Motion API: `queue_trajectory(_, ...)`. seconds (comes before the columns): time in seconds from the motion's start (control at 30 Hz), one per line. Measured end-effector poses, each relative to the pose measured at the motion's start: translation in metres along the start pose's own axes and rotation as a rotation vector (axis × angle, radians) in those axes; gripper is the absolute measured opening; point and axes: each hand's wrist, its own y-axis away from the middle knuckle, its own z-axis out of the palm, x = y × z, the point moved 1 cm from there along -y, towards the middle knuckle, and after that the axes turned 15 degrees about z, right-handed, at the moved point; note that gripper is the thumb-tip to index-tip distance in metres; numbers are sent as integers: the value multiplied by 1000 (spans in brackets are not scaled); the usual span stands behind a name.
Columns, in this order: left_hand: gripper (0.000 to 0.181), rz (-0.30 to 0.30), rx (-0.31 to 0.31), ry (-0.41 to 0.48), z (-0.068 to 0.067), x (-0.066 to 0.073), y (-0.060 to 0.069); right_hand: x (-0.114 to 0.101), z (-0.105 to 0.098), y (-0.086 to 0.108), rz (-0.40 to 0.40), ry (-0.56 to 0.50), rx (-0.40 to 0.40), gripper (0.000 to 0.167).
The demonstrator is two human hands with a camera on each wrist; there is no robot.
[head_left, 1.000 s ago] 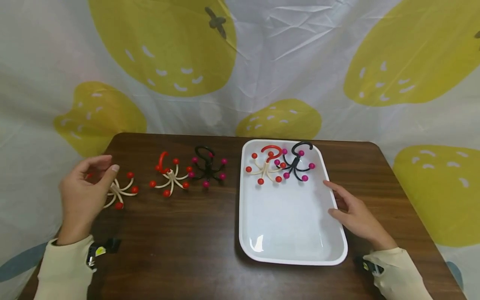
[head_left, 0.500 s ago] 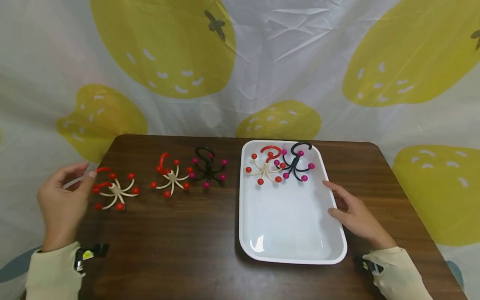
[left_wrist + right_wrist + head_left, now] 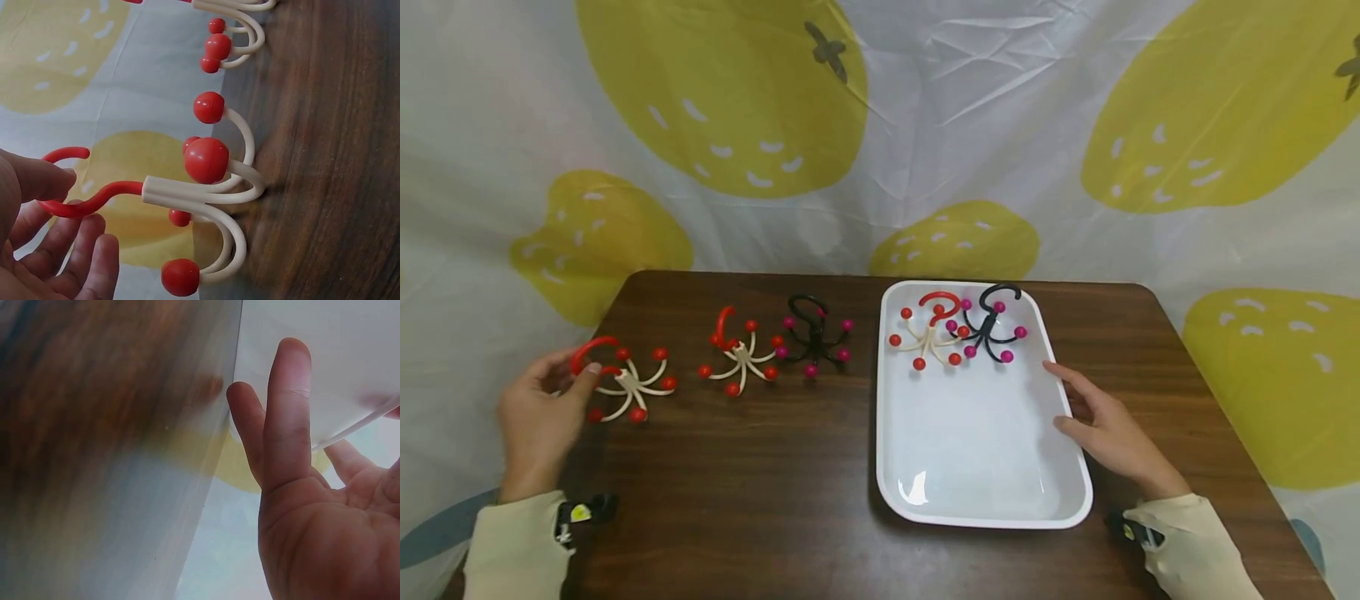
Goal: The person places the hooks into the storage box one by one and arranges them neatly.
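Note:
A cream octopus hanger with red ball tips [image 3: 181, 190] stands on the table's left side. My left hand [image 3: 546, 417] is at its red hook [image 3: 94, 203], which lies between thumb and fingers, in a loose pinch. To its right stand another cream-and-red hanger [image 3: 742, 354] and a black hanger with magenta balls [image 3: 816, 340]. At the white tray's [image 3: 985, 523] right side my right hand [image 3: 1112, 429] touches the wall with extended fingers, thumb by the rim. Inside the tray's far end lie one cream-and-red hanger [image 3: 929, 337] and one black-and-magenta hanger [image 3: 988, 325], close together.
The dark wooden table [image 3: 737, 500] carries everything. A white curtain [image 3: 775, 237] with yellow fruit prints hangs right behind its far edge. The left-hand hanger stands near the table's left edge.
My left hand first moved left off the leftmost hanger, then came back slightly right and lower, its thumb and fingers now around the red hook. My right hand and the tray stayed put.

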Motion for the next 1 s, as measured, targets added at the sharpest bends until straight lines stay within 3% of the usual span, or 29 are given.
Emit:
queue_trajectory(0.6,33,23,25,19,-3,7,1,-1,2,1,12,-8,-19,74)
queue_trajectory(1.0,23,52,75,110,-13,34,-3,-1,-1,0,-2,1,-16,75)
